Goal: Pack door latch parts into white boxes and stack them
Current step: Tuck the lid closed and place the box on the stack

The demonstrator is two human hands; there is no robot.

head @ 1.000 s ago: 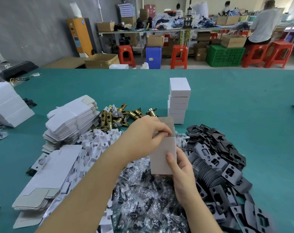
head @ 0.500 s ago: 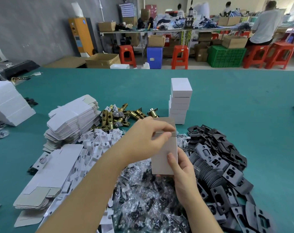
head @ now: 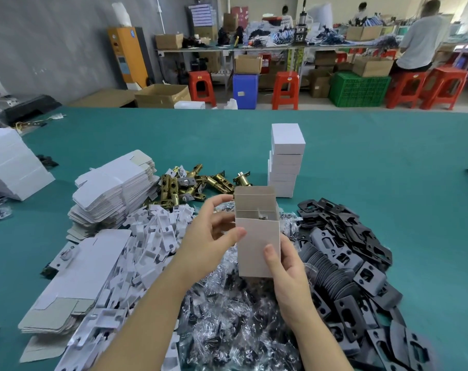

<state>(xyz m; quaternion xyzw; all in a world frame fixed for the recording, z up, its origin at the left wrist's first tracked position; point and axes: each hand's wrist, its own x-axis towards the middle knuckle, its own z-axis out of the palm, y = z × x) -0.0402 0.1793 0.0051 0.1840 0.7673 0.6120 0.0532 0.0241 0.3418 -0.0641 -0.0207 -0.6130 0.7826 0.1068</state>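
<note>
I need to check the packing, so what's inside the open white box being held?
The white box stands open at the top, its lid flap up. A cardboard divider and a bit of a dark metal part show inside. Everything lower is hidden by the box walls.

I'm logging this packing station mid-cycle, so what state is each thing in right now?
Held box: upright, top flap open, a part visible inside.
Right hand: grips the box's lower part.
Left hand: fingers relaxed at the box's left edge.
Box stack: closed boxes, piled on the table.
Flat cartons: unfolded, stacked.
Brass latches: loose heap.
Black plates: loose heap.
</note>
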